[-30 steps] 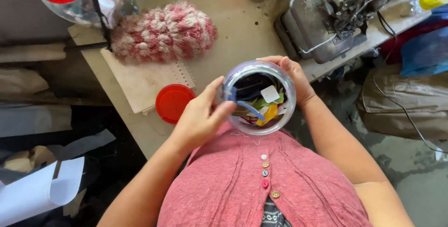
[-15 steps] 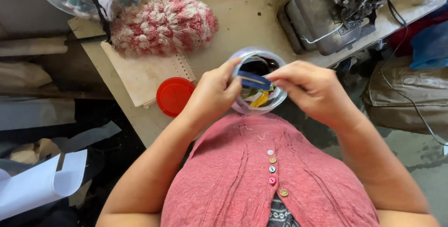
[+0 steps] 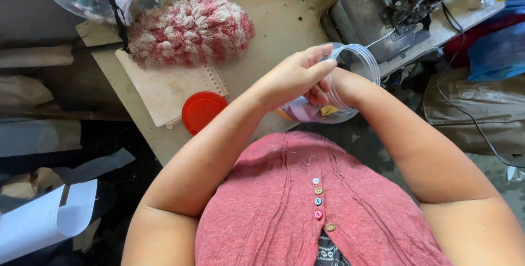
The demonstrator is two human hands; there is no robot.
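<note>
Wooden worktable [image 3: 273,9], seen from above, with a grey sewing machine [image 3: 383,9] at its far right. At the near edge, close to my chest, I hold a clear plastic jar [image 3: 355,69] tipped on its side, its long axis running from my body toward the machine, open mouth away from me. My left hand [image 3: 292,77] wraps over the jar's top wall, fingers curled on the rim. My right hand [image 3: 322,93] is pushed in through the mouth to the wrist (its fingers cannot be told, open or closed) among coloured scraps [image 3: 309,110] at the bottom. The red lid [image 3: 203,111] lies on the table to my left, well apart, beside a notepad [image 3: 169,88] and a fluffy pink-and-white bundle [image 3: 191,28].
</note>
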